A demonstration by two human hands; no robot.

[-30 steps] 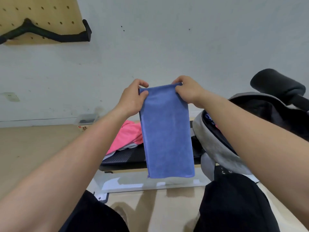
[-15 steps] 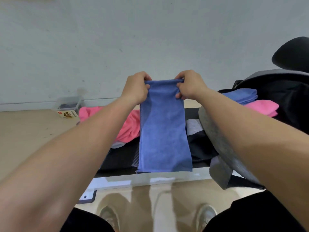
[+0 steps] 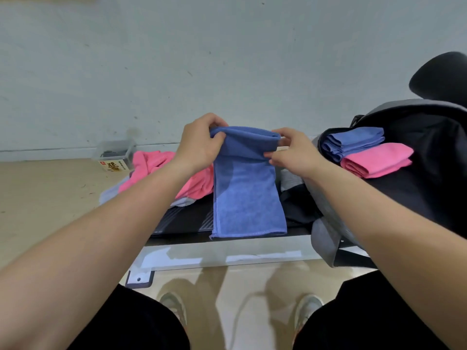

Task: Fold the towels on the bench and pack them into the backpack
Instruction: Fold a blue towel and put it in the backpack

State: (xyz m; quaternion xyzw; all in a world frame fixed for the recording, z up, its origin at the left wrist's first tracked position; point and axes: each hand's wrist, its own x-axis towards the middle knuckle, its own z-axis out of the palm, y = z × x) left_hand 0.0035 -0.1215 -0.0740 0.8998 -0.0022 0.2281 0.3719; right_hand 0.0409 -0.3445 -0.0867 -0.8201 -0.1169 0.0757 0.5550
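The grey-and-black backpack (image 3: 429,137) fills the right of the frame, soft-walled and slumped, its mouth gaping toward us. The black bench (image 3: 184,221) crosses the middle, its pad matte and ribbed. Held up at centre is the blue towel (image 3: 247,198), a long narrow strip with a fine, fuzzy nap like microfibre and a stitched hem. Its lower end reaches the bench's near edge.

We judge it light, limp and slightly clingy. It will drape from wherever it is pinched, so the two top corners are the places to hold.

Left of it a loose pink towel (image 3: 156,165) lies crumpled on the bench. Inside the backpack a folded blue towel (image 3: 353,142) touches a folded pink towel (image 3: 376,160) just below it.

The left hand (image 3: 199,145) pinches the strip's top left corner and the right hand (image 3: 295,152) its top right, fingers curled round the turned-over top edge. A small clear plastic box (image 3: 115,155) stands on the floor at left.
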